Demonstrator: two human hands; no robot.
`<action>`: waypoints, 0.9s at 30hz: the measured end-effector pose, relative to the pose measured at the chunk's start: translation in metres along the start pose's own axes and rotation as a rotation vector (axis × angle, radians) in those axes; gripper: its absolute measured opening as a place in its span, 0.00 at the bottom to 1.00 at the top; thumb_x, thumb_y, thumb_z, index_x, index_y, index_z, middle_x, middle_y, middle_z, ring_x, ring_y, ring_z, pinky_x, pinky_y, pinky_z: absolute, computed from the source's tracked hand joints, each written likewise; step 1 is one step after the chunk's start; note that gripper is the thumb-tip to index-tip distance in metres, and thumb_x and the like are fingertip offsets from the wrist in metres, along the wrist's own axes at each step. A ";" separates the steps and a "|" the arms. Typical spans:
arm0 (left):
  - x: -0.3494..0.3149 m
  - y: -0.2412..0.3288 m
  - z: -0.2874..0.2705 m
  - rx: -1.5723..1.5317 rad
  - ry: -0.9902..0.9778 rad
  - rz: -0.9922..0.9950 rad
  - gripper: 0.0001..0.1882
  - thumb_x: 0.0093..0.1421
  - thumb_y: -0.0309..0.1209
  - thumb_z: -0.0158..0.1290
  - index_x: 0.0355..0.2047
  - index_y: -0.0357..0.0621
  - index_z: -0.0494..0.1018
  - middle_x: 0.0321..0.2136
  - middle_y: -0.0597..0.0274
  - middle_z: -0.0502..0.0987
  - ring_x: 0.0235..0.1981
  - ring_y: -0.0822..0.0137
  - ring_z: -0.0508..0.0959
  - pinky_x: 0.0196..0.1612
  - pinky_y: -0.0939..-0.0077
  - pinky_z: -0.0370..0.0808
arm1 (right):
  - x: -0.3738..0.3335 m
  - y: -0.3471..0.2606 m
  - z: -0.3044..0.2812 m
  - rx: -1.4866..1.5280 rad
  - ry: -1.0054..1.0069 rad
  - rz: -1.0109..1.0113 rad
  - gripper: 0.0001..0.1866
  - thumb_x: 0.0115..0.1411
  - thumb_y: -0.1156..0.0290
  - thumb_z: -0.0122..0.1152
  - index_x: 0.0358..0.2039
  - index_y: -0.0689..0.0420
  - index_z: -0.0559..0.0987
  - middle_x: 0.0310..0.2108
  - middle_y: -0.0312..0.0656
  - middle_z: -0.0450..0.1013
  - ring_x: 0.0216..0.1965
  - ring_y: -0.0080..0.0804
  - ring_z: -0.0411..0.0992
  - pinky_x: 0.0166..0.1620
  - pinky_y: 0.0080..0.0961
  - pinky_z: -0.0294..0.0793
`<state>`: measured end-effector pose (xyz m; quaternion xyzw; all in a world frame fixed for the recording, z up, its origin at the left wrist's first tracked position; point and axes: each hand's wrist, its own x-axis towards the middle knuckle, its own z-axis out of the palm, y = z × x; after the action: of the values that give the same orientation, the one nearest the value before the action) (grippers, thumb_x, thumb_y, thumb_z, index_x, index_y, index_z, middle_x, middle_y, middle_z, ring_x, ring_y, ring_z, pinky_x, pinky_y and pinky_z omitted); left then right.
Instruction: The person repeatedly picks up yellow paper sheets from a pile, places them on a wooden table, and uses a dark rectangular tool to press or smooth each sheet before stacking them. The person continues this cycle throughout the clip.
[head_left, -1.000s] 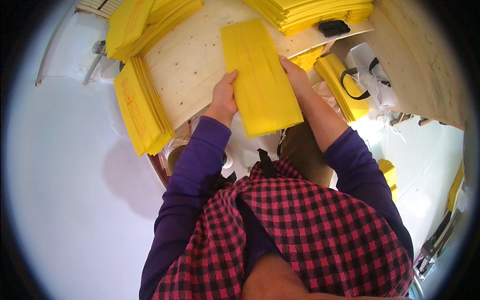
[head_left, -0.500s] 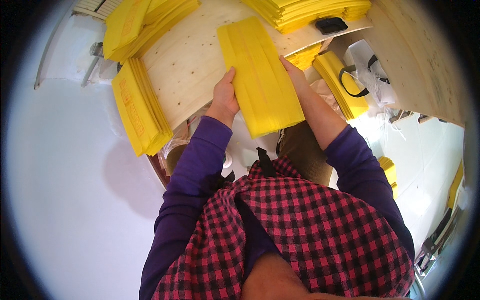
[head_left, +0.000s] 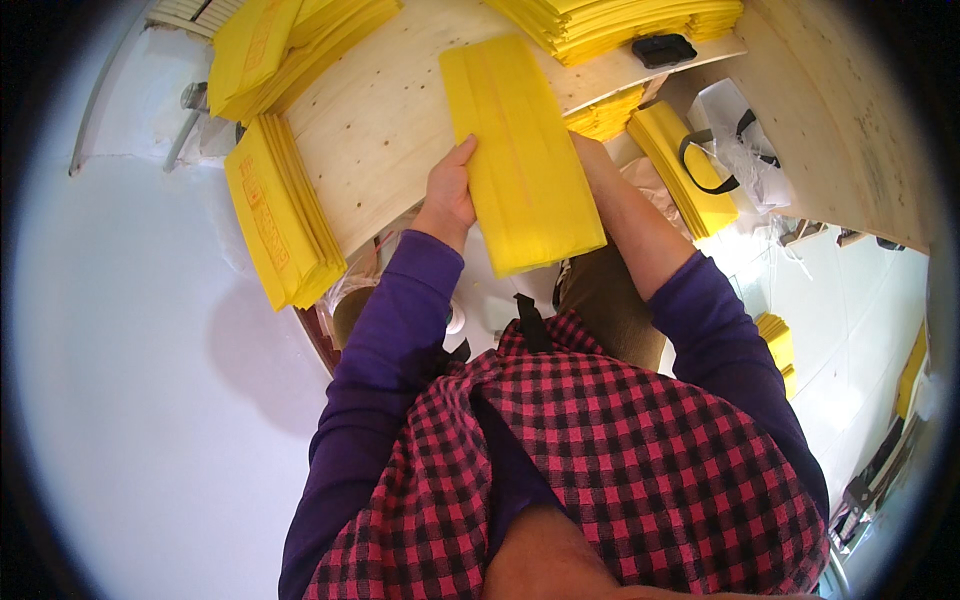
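A long folded yellow sheet of fabric-like material [head_left: 522, 160], creased lengthwise, is held up in front of me over the table's near edge. My left hand [head_left: 452, 188] grips its left edge, thumb on the top face and fingers hidden underneath. On the opposite side my right hand [head_left: 588, 160] is at the right edge; its fingers are out of sight behind the sheet.
A pale wooden table [head_left: 365, 130] carries a yellow stack [head_left: 290, 215] at its left edge, another yellow stack [head_left: 600, 30] at the back and a black tray [head_left: 664, 50]. Below right, a yellow bundle [head_left: 680, 170] lies beside a white bag [head_left: 735, 130] with a black strap.
The folded sheet has shifted slightly and its near end looks straighter. My right hand has slid a little farther behind its right edge. My left hand stays almost where it was.
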<state>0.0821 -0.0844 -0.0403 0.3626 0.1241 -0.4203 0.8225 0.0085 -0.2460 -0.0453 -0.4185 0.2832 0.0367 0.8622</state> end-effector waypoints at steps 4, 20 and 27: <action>0.000 0.003 -0.005 -0.020 0.007 0.007 0.20 0.62 0.36 0.41 0.49 0.33 0.62 0.44 0.48 0.71 0.43 0.54 0.73 0.48 0.61 0.71 | 0.019 -0.004 -0.015 0.394 -0.156 0.081 0.21 0.62 0.60 0.44 0.47 0.64 0.68 0.40 0.48 0.71 0.39 0.36 0.72 0.42 0.29 0.73; 0.000 0.005 -0.012 -0.071 -0.064 -0.092 0.20 0.61 0.33 0.43 0.49 0.33 0.61 0.45 0.47 0.70 0.45 0.53 0.72 0.49 0.59 0.70 | 0.017 -0.002 -0.010 0.265 -0.122 0.066 0.24 0.62 0.57 0.42 0.48 0.65 0.66 0.43 0.48 0.69 0.43 0.35 0.70 0.47 0.30 0.69; -0.001 0.006 -0.009 0.024 0.003 -0.083 0.19 0.60 0.32 0.44 0.49 0.33 0.62 0.44 0.48 0.71 0.43 0.54 0.73 0.47 0.61 0.72 | 0.024 0.006 -0.015 0.282 -0.274 0.075 0.19 0.62 0.64 0.44 0.47 0.66 0.66 0.43 0.50 0.69 0.43 0.37 0.69 0.48 0.31 0.69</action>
<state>0.0866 -0.0752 -0.0431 0.3674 0.1351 -0.4550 0.7998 0.0194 -0.2576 -0.0694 -0.2736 0.1810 0.0852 0.9408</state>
